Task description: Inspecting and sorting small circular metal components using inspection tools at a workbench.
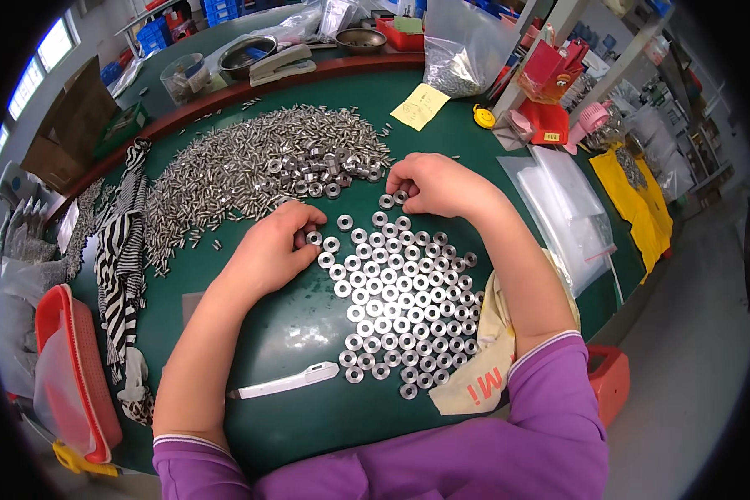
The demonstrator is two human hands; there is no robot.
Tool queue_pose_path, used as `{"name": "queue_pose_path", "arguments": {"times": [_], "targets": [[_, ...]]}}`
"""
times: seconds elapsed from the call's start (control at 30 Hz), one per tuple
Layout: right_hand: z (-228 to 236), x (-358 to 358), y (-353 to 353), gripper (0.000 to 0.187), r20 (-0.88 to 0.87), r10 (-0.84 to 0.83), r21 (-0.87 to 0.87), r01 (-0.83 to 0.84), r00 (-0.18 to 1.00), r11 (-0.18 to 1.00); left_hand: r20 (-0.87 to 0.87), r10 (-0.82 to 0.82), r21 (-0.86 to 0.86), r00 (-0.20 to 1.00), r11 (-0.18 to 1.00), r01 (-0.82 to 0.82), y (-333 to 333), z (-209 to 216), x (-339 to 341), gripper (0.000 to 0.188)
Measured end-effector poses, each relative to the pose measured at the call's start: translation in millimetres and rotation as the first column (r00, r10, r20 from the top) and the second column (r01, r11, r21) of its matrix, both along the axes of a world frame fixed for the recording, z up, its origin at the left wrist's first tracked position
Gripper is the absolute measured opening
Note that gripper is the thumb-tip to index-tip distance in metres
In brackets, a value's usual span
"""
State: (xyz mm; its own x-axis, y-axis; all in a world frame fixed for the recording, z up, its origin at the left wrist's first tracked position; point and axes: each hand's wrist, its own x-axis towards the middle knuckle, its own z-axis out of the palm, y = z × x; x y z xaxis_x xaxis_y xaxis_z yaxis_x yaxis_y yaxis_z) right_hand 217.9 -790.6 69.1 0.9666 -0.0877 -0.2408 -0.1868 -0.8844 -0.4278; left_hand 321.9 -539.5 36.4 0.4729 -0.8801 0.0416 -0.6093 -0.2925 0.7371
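Observation:
Small silver metal rings (390, 293) with dark centre holes lie flat in a wide patch on the green tabletop. My left hand (273, 246) is at the patch's upper left, thumb and fingers closed around a metal ring (314, 238). At the top of the patch my right hand (438, 185) pinches another metal ring (401, 197), with one more ring (386, 201) just beside it. Beyond my hands, a pile of unsorted rings (321, 169) rests against a large heap of short metal pins (242, 158).
A white utility knife (285, 381) lies near my left forearm. Beige cloth (479, 367) sits under my right arm, clear plastic bags (558, 217) beyond it. Striped cloth (118, 258) and a red basket (87, 375) are at left; a yellow note (420, 106) lies at the back.

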Motion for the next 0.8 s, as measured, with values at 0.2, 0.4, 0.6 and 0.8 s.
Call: {"name": "queue_pose_path", "arguments": {"times": [0.2,0.4,0.6,0.8], "targets": [[-7,-2,3,0.044,0.063,0.149,0.085,-0.154,0.987,0.984,0.035,-0.012,-0.006,0.999,1.000,0.012,-1,0,-4,0.039],[0,-2,11,0.038,0.042,0.245,0.117,-0.248,0.969,0.962,0.216,-0.220,-0.039,0.951,0.972,0.233,0,-3,-7,0.037],[-20,5,7,0.033,0.476,0.028,-0.201,0.079,0.879,0.976,0.208,-0.058,-0.089,0.976,0.993,0.077,-3,-6,-7,0.034],[-20,4,7,0.025,0.404,0.124,-0.133,-0.076,0.906,0.988,0.195,0.183,-0.120,0.963,0.979,-0.162,-3,-10,-1,0.041]]}}
